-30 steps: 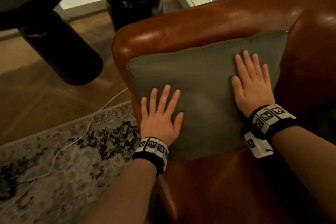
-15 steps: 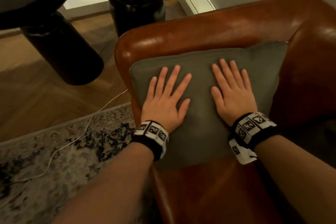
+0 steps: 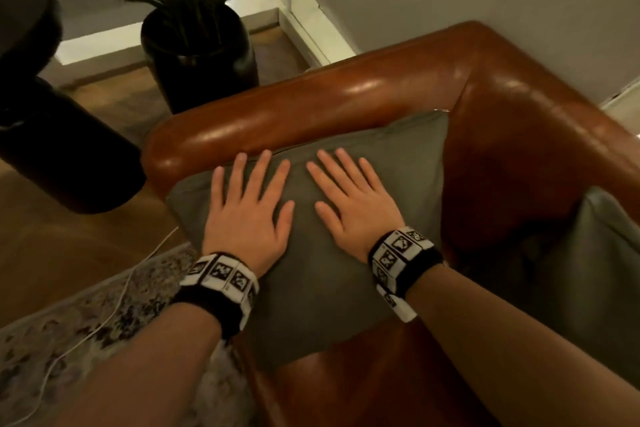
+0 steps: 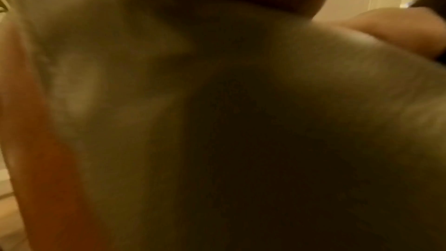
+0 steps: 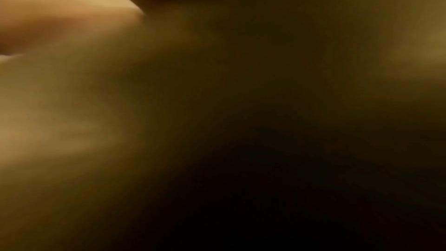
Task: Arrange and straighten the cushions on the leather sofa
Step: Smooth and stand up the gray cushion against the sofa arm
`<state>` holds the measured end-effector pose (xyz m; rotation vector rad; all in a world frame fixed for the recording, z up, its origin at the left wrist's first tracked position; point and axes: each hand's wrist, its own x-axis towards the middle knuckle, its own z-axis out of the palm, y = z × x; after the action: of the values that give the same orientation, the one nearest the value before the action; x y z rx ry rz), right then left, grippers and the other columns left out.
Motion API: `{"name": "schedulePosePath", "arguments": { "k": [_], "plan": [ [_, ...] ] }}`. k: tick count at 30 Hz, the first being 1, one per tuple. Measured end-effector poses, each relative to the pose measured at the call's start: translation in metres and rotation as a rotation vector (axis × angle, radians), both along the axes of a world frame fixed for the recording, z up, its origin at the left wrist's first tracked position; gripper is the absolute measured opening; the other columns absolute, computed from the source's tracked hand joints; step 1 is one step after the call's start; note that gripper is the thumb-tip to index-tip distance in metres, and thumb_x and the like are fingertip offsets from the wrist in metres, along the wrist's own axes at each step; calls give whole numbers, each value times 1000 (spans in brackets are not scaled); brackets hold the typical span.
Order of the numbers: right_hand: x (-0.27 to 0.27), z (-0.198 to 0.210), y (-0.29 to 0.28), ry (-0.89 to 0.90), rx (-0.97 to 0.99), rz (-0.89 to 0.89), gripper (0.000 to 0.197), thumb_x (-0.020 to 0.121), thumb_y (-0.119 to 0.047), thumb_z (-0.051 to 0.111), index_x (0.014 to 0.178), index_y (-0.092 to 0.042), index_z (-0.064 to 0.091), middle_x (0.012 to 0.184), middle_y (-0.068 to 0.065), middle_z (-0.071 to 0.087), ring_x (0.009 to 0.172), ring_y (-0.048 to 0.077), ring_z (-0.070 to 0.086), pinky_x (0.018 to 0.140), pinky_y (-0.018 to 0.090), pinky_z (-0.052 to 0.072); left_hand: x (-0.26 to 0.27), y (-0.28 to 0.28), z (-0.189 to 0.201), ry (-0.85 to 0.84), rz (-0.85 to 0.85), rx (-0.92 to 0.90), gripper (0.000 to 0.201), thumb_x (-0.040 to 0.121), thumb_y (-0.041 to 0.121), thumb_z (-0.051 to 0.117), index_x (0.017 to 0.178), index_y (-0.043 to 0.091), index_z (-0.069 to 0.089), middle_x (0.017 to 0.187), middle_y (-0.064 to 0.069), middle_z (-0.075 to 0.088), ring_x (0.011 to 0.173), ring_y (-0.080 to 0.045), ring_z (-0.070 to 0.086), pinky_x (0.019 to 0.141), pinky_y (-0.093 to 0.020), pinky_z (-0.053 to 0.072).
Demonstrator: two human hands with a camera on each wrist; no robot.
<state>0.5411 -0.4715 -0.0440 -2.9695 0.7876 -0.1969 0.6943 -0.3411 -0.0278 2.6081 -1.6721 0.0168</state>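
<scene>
From the head view, both hands are flat on the grey cushion [image 3: 346, 288], fingers straight and spread wide, gripping nothing: the left hand [image 3: 247, 215] on the left half, the right hand [image 3: 356, 208] just beside it, thumbs close but apart. The cushion leans in the corner of the brown leather sofa [image 3: 346, 104], its top edge against the armrest, its lower edge down on the seat. A second grey cushion [image 3: 595, 270] sits to the right along the backrest. Beyond the armrest stand a potted plant [image 3: 197, 55] and a dark round table base [image 3: 59, 149], with a patterned rug [image 3: 69, 340] and a white cable [image 3: 117, 298] on the wooden floor. Over to the left wrist view: blurred grey fabric fills it, an orange strip of leather at the left edge, no fingers readable. Right wrist view: darker still, only murky fabric and a pale blur at upper left, which I cannot identify.
</scene>
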Motion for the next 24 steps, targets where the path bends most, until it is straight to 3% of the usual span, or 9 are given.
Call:
{"name": "schedulePosePath", "arguments": {
  "k": [6,11,14,16,18,20,22,24],
  "plan": [
    [-31,-14,-64,-69,131,-369,58,101,-50,14,156,-33,3,164,-11,-1,150,14,-10,122,40,-5,-3,-1,1,-21,23,39,60,96,52,23,153,31,24,159,-2,29,147,-31,22,120,-53,6],
    [-55,-16,-89,-58,283,-534,56,101,-51,6,153,-39,-8,161,-21,-13,148,8,-17,122,44,-4,-4,0,5,-14,37,75,61,96,51,21,153,31,22,160,-2,26,148,-29,21,120,-52,8],
    [-69,-10,-86,-93,345,-547,56,102,-47,10,154,-36,-8,161,-19,-13,148,6,-15,122,41,-1,-6,3,6,6,53,74,64,94,55,18,154,30,20,161,-3,24,149,-27,18,121,-49,8],
    [-78,-4,-73,-239,412,-565,55,105,-42,20,156,-31,2,163,-14,-4,149,6,-6,120,31,3,-2,10,5,64,128,22,68,93,60,14,154,30,18,162,-4,19,150,-27,10,121,-46,6],
    [-88,-3,-69,-535,560,-695,51,105,-33,32,154,-29,20,161,-9,19,145,4,17,117,24,15,9,24,4,136,266,-140,68,93,57,16,154,27,18,162,-7,16,149,-29,8,122,-46,7],
    [-91,1,-84,-787,773,-916,44,104,-33,35,148,-30,36,148,-6,45,132,10,44,113,33,32,24,47,-3,219,445,-398,62,95,46,23,154,26,17,161,-9,18,148,-32,13,121,-47,10],
    [-85,7,-109,-813,1000,-1011,40,104,-35,33,141,-27,48,136,-3,57,123,17,54,109,42,40,36,71,-14,483,650,-520,55,100,43,24,153,37,12,159,-6,25,145,-33,24,121,-40,16],
    [-74,18,-125,-675,1070,-964,39,103,-38,37,134,-27,57,132,-2,60,121,21,55,109,43,40,41,86,-30,853,769,-438,50,101,49,29,150,38,26,150,-4,42,137,-30,40,117,-28,23]
  ]
}}
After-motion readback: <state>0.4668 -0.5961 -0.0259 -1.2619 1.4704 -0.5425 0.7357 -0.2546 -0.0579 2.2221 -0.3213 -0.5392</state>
